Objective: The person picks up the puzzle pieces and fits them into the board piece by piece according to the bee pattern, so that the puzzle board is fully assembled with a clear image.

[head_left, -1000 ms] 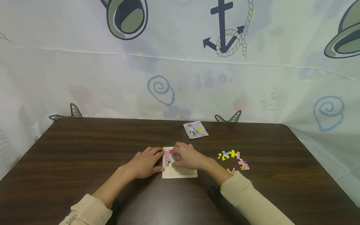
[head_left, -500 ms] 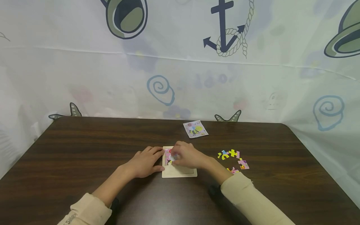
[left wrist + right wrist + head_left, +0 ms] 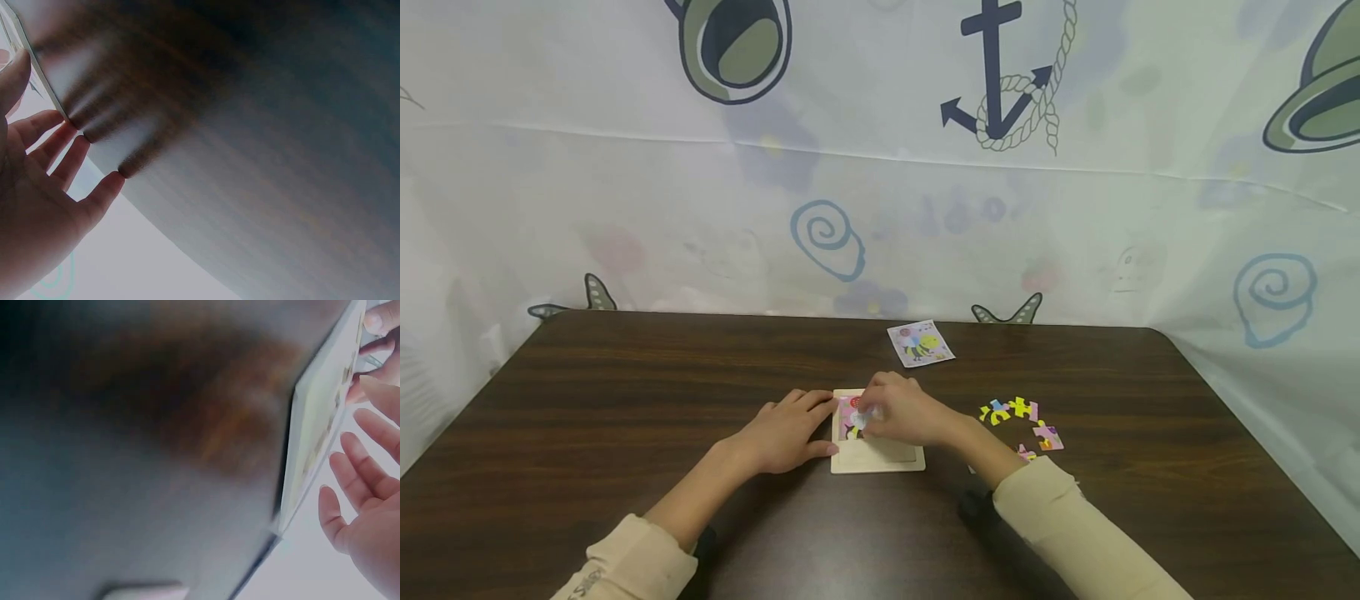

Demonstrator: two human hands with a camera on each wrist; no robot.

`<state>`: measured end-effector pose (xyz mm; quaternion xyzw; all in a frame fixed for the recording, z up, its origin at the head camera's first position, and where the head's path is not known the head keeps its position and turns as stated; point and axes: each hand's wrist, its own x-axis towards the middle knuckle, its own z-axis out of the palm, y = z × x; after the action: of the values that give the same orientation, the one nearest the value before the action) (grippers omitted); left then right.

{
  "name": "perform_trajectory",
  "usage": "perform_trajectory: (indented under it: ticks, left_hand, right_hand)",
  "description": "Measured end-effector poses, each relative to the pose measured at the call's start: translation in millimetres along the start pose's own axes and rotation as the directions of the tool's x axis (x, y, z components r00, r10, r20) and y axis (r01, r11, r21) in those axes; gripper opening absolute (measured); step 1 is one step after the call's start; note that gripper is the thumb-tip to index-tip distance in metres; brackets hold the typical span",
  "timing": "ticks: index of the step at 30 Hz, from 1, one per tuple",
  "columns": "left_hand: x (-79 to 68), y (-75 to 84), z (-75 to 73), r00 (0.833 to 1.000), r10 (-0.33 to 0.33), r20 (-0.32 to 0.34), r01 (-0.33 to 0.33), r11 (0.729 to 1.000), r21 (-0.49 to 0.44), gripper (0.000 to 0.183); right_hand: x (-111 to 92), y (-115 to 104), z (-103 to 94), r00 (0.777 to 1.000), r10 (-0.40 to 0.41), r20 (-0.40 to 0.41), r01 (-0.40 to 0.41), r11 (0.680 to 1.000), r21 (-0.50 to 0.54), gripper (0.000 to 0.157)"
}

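A pale wooden puzzle tray lies on the dark table, with pink, printed jigsaw pieces in its upper left part. My left hand lies against the tray's left side, fingers extended and fingertips at its edge, as the left wrist view also shows. Over the upper right of the tray is my right hand, its fingers bent down toward the pieces. In the right wrist view this hand has its fingers apart, with no piece visible between them. The back of the hand hides part of the puzzle in the head view.
Several loose jigsaw pieces are scattered right of the tray, some partly behind the right forearm. Behind the tray lies a square picture card with a bee. A patterned white cloth hangs beyond the table's far edge.
My right hand has shifted very slightly up over the tray, and its forearm now covers more of the nearest loose piece. The left hand keeps its place at the tray's side.
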<state>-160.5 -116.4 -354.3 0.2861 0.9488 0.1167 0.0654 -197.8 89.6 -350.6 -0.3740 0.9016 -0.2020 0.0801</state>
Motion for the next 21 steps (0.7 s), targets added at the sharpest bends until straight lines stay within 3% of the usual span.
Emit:
perform_trajectory:
  ticks: [9,21]
  left_hand:
    - [1.6,1.4,-3.5,1.000,-0.015,0.021,0.015,1.000,-0.012,0.060]
    - [0.8,2.8,-6.5,0.999,-0.022,0.031,0.023,0.999,-0.026,0.061]
  right_hand:
    - [-9.3,13.7,-17.1,1.000,0.014,-0.004,-0.013,0.996,0.090,0.019]
    - [-37.7,46.1,-36.1,0.999,0.052,0.010,-0.053,0.996,0.078,0.021]
